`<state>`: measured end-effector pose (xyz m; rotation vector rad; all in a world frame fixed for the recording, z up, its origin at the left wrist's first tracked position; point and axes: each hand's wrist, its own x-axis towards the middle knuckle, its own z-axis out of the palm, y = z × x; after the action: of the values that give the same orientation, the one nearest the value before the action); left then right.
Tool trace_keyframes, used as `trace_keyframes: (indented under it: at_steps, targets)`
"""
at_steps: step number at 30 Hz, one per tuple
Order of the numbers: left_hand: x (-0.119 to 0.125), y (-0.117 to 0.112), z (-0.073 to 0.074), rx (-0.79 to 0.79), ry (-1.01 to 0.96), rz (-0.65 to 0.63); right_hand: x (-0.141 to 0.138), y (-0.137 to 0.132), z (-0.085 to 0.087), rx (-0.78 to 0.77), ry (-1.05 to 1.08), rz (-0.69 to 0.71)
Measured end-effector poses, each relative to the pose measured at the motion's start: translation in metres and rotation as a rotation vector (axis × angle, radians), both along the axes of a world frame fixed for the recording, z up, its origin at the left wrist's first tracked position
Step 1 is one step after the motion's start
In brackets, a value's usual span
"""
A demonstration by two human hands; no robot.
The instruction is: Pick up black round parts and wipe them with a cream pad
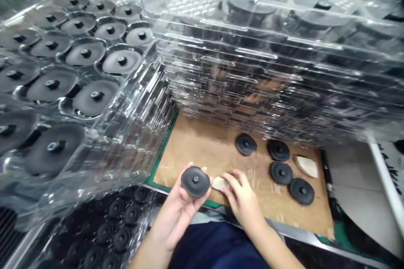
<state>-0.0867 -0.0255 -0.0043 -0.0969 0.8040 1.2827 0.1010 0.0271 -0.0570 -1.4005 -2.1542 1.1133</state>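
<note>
Black disc in left hand; right hand on beige piece.

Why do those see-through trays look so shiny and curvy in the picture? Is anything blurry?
In the head view, bright glare streaks along the ridges of the clear plastic trays, and their long edges look bowed, as through a wide lens. In that view, the black disc in the left hand looks fairly sharp, while layered reflections make the stacked trays look hazy.

We find the tall stack of clear plastic trays cut off at the frame's top right, and a flat pale beige scrap partly hidden by the right hand.
</note>
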Motion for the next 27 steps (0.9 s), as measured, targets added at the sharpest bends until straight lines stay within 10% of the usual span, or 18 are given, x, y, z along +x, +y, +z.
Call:
trace_keyframes:
  at_steps: [5,15,18,23,27]
  targets:
    - [0.001,-0.002,0.001,0.002,-0.014,0.09,-0.007,0.003,0.015,0.12,0.051,0.094]
    - [0.032,0.008,0.028,0.0,0.16,-0.012,-0.036,0.013,0.129,0.347,0.337,0.164]
    - [0.039,0.007,0.033,-0.046,0.172,-0.008,-0.033,0.011,0.136,0.142,0.246,0.29]
    - [0.046,0.008,0.04,0.059,0.175,-0.094,-0.024,0.007,0.136,0.426,0.304,0.128]
    - [0.045,0.008,0.044,0.08,0.187,-0.064,-0.011,-0.001,0.138,0.215,0.384,0.247]
